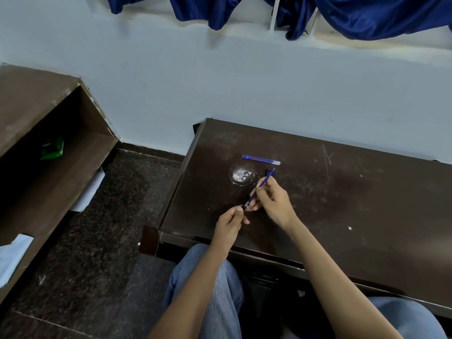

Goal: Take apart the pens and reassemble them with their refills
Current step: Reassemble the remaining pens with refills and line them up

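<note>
My right hand [274,200] pinches a thin blue refill [263,183] that slants up to the right above the dark brown table [342,204]. My left hand [231,222] holds a small dark pen part [244,206] at the refill's lower end; most of that part is hidden by my fingers. Further back on the table lie several blue refills [261,159] side by side. A dark pen piece [269,172] rests just behind the tip of the held refill.
A round silvery worn patch [241,175] marks the table just left of my hands. The table's left edge [176,189] drops to a dark speckled floor. An open brown cabinet [49,148] stands at the left, with a green packet [52,148] inside.
</note>
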### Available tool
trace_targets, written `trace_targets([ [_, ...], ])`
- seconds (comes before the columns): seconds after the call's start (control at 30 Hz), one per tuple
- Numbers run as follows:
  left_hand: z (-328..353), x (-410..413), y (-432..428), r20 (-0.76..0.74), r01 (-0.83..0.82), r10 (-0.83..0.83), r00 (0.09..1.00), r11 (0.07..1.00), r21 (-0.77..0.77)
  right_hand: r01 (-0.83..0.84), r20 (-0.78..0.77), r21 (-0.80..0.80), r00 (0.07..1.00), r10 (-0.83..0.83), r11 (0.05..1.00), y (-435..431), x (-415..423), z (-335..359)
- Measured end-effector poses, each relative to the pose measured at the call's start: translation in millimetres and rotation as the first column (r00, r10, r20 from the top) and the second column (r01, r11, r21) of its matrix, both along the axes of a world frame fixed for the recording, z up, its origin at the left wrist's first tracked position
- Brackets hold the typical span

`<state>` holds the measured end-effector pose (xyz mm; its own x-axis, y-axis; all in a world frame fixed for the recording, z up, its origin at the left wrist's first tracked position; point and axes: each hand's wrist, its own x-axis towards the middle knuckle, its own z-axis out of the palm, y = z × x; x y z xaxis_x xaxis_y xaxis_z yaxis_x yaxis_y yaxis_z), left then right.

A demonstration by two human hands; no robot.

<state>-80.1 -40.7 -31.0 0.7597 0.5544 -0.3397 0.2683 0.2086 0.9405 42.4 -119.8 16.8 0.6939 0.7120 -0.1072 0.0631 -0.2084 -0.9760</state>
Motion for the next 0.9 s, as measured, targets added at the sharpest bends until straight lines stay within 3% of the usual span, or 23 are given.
trace_targets([
  [0.13, -2.6, 0.7, 1.5, -0.019, -0.009, 0.009, 1.0, 1.0, 0.003, -0.165, 0.13, -0.152, 0.974, 0.186, 0.974, -3.3, 1.0, -5.7],
  [0.2, -1.0, 0.2, 1.9, -0.001, -0.033, 0.033, 0.999, 0.999, -0.003, -0.191, 0.265, -0.252, 0.929, 0.258, 0.949, -5.5, 6.1, -12.1],
  [0.3, 4.4, 0.0, 2.1, 0.041, -0.073, 0.073, 0.996, 0.997, -0.01, 0.006, 0.537, -0.412, 0.809, 0.238, 0.911, -4.4, 21.5, -27.8],
  [0.37, 6.6, 0.2, 2.0, 0.043, -0.079, 0.08, 0.996, 0.997, -0.018, 0.123, 0.579, -0.515, 0.78, 0.238, 0.848, 0.7, 28.9, -33.1],
  [0.53, 9.7, -1.0, 1.1, 0.036, -0.085, 0.086, 0.996, 0.996, -0.032, 0.121, 0.485, -0.727, 0.786, 0.382, 0.676, 20.8, 29.4, -27.7],
  [0.67, 16.4, -4.3, -1.7, 0.029, -0.091, 0.092, 0.995, 0.995, -0.052, 0.152, 0.434, -0.766, 0.839, 0.327, 0.625, 31.0, 28.0, -23.5],
  [0.73, 21.3, -6.5, -3.9, 0.022, -0.081, 0.082, 0.996, 0.996, -0.049, 0.17, 0.387, -0.704, 0.906, 0.171, 0.689, 32.3, 29.5, -22.6],
  [0.8, 25.9, -8.4, -4.6, 0.021, -0.08, 0.08, 0.997, 0.996, -0.031, 0.211, 0.256, -0.541, 0.963, -0.08, 0.814, 32.3, 30.7, -17.6],
  [0.9, 34.7, -13.0, -5.8, 0.023, -0.087, 0.087, 0.996, 0.996, -0.007, 0.251, -0.237, -0.231, 0.923, -0.304, 0.94, 29.7, 24.0, 6.7],
])
